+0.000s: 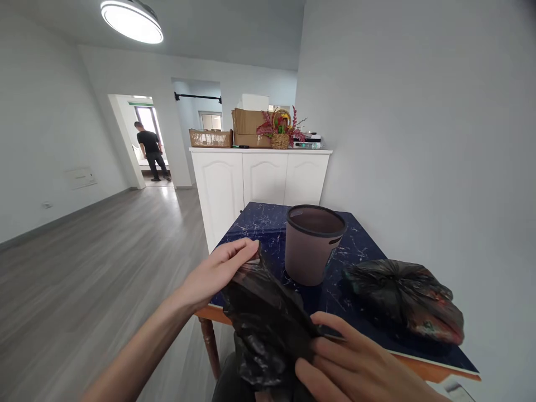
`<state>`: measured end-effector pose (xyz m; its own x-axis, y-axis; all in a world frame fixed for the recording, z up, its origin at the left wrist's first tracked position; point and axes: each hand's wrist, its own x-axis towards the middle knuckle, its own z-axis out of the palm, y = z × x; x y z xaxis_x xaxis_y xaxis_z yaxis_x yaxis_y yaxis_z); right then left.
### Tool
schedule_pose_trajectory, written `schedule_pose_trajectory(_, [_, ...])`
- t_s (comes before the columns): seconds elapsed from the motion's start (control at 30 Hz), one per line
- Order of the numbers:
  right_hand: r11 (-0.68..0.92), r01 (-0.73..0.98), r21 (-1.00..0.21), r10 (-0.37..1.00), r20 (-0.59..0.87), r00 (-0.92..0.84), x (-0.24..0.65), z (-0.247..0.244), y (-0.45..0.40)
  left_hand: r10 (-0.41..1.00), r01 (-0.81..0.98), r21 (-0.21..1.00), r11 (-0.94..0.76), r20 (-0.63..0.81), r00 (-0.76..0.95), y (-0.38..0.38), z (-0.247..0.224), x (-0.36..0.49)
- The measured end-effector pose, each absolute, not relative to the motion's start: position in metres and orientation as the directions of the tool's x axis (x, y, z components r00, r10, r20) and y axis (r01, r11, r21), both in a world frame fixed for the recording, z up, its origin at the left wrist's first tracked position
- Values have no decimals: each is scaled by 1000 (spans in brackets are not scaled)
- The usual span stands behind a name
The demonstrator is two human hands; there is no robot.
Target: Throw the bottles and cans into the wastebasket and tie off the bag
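Observation:
A black plastic bag (268, 324) hangs between my two hands over the near edge of the table. My left hand (228, 265) pinches its upper left corner between thumb and fingers. At the lower right, my right hand (345, 357) has its fingers closed on the bag's other side. Behind the bag, a brownish-purple bin (310, 254) with a dark rim stands upright on the table; what shows of its inside holds nothing. To the right of the bin lies a filled black bag (406, 298), gathered at its top.
The blue marbled table (268, 220) has a wooden edge and legs. Beyond it stands a white cabinet (221, 181) with cardboard boxes (253, 134) and a flower basket (280, 139) on top. A person (151, 149) stands in a far doorway. A wall rises at the right.

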<state>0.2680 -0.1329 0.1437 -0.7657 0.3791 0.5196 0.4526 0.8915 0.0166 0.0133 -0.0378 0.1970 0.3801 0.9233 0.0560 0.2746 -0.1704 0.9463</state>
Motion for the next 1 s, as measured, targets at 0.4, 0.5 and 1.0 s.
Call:
schedule_pose_trajectory(0.4, [745,654,-132,624,486,-612,296,117,-123,613,800,115,-589,708,351,-22,228,-3])
schedule_pose_trajectory(0.5, [760,638,-127,601,512,-613,307,100,-116,555,863,19,-505,773,308,-10,234,-4])
schedule_pose_trajectory(1.0, [697,717,8,590,563,-579,304,85,-82,885,613,644,-456,400,238,21,254,-2])
